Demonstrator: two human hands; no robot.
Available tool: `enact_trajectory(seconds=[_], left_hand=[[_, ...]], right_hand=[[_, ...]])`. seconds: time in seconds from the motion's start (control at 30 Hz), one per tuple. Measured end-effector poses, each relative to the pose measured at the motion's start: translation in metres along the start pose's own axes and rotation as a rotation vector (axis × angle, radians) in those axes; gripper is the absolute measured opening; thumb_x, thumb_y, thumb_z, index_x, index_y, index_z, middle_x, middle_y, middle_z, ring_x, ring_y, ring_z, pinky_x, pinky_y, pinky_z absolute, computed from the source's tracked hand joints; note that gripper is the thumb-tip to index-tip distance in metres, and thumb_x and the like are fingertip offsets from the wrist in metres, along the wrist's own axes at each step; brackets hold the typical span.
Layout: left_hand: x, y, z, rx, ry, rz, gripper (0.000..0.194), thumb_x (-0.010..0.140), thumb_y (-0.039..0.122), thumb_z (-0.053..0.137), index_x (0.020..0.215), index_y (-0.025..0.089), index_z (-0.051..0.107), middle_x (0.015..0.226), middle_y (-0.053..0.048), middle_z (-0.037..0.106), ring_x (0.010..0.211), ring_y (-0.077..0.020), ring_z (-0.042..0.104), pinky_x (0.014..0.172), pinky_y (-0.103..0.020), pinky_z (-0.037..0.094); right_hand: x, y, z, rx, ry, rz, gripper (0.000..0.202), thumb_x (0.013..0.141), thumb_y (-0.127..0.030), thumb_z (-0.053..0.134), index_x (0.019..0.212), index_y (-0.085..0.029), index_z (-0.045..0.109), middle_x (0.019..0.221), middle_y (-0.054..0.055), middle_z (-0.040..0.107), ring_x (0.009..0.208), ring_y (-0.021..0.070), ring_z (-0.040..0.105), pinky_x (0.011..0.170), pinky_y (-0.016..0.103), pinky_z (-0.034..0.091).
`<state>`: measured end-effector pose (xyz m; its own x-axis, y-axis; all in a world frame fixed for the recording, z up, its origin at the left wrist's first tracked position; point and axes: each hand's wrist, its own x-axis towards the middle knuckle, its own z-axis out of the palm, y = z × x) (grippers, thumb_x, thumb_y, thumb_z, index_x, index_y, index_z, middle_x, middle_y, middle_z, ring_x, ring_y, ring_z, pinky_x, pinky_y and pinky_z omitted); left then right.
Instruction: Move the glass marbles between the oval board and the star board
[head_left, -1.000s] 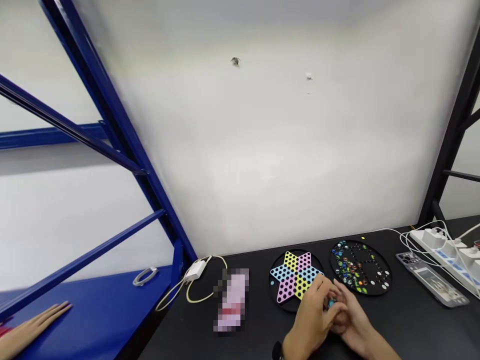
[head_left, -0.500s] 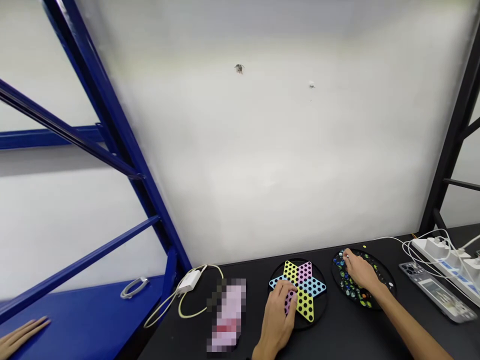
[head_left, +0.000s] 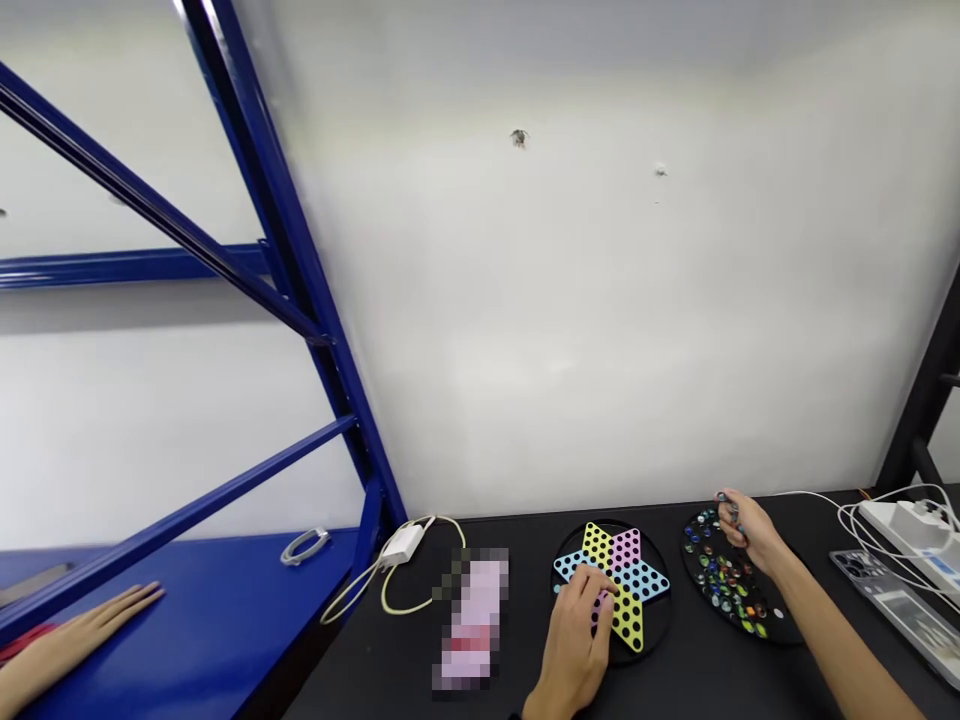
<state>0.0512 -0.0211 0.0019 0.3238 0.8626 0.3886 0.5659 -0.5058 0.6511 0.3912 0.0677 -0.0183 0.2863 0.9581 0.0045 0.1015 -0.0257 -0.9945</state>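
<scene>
A star-shaped board [head_left: 628, 577] with yellow, pink and blue points and rows of dark holes lies on a round black base. My left hand [head_left: 576, 630] rests over the board's lower left part, fingers slightly bent, with nothing visible in it. To the right, glass marbles of many colours [head_left: 724, 585] are spread in a round black tray [head_left: 784, 625]. Just above this tray's upper part is my right hand [head_left: 750, 528], its fingers curled around a few small marbles that show between them.
A charger with a looped cable [head_left: 403, 543] and a blurred pink item [head_left: 476, 615] lie left of the board. At right are a phone [head_left: 896, 610] and a power strip [head_left: 915, 540]. Another person's hand [head_left: 112, 615] lies flat on the blue table [head_left: 217, 590].
The view has turned left, so things appear further right. My right hand has risen from the marbles with some in its fingers. More of the other person's arm shows.
</scene>
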Motion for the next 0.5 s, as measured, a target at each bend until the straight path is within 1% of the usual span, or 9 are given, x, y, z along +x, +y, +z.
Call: enact_trajectory(seconds=[0.03,0.1,0.17,0.27,0.33,0.43,0.5], left_hand=[[0.000,0.001,0.000,0.003,-0.002,0.002,0.032,0.105,0.040,0.034,0.101,0.029,0.063,0.106,-0.005,0.067,0.095,-0.0234,0.066,0.086,-0.038,0.054],[0.000,0.002,0.000,0.005,-0.009,0.003,0.033,0.105,0.041,0.033,0.101,0.029,0.063,0.106,-0.005,0.067,0.094,-0.0234,0.066,0.087,-0.038,0.054],[0.000,0.003,0.000,-0.004,-0.013,-0.003,0.036,0.106,0.042,0.029,0.100,0.030,0.062,0.105,-0.006,0.067,0.093,-0.0240,0.066,0.086,-0.039,0.055],[0.000,0.003,-0.001,-0.030,-0.013,-0.016,0.040,0.106,0.045,0.025,0.099,0.030,0.061,0.104,-0.007,0.066,0.091,-0.0251,0.065,0.084,-0.040,0.055],[0.000,0.002,-0.001,-0.046,-0.017,-0.025,0.042,0.107,0.045,0.023,0.099,0.029,0.060,0.105,-0.007,0.066,0.090,-0.0247,0.064,0.083,-0.040,0.055],[-0.001,0.000,0.001,-0.059,-0.026,-0.028,0.043,0.107,0.044,0.022,0.102,0.027,0.061,0.107,-0.007,0.065,0.089,-0.0229,0.063,0.083,-0.039,0.054],[-0.002,-0.001,0.002,-0.066,-0.027,-0.028,0.043,0.108,0.043,0.023,0.103,0.027,0.062,0.108,-0.006,0.064,0.090,-0.0222,0.062,0.084,-0.038,0.053]], right_hand=[[0.003,0.000,-0.003,-0.025,0.018,0.008,0.039,0.089,-0.060,0.036,0.085,-0.025,0.054,0.062,-0.005,0.048,0.042,0.0119,0.035,0.044,0.026,0.028],[0.008,0.001,-0.007,-0.172,0.054,0.017,0.040,0.091,-0.057,0.028,0.085,-0.026,0.052,0.065,-0.003,0.050,0.043,0.0127,0.037,0.043,0.026,0.028],[0.014,0.004,-0.010,-0.336,0.091,0.021,0.036,0.091,-0.052,0.029,0.078,-0.026,0.049,0.065,-0.001,0.052,0.047,0.0151,0.045,0.046,0.028,0.032],[0.023,0.010,-0.010,-0.620,0.114,0.016,0.034,0.092,-0.045,0.037,0.068,-0.025,0.050,0.070,0.007,0.061,0.069,0.0238,0.063,0.061,0.034,0.044],[0.027,0.013,-0.006,-0.807,0.100,0.014,0.036,0.093,-0.044,0.040,0.068,-0.023,0.055,0.079,0.013,0.068,0.084,0.0306,0.068,0.072,0.040,0.048],[0.028,0.016,0.003,-1.049,0.039,0.003,0.039,0.096,-0.047,0.043,0.083,-0.017,0.065,0.094,0.021,0.073,0.094,0.0373,0.070,0.082,0.049,0.048],[0.027,0.018,0.009,-1.179,-0.010,-0.013,0.040,0.098,-0.044,0.042,0.098,-0.012,0.067,0.100,0.025,0.073,0.098,0.0386,0.071,0.087,0.050,0.048]])
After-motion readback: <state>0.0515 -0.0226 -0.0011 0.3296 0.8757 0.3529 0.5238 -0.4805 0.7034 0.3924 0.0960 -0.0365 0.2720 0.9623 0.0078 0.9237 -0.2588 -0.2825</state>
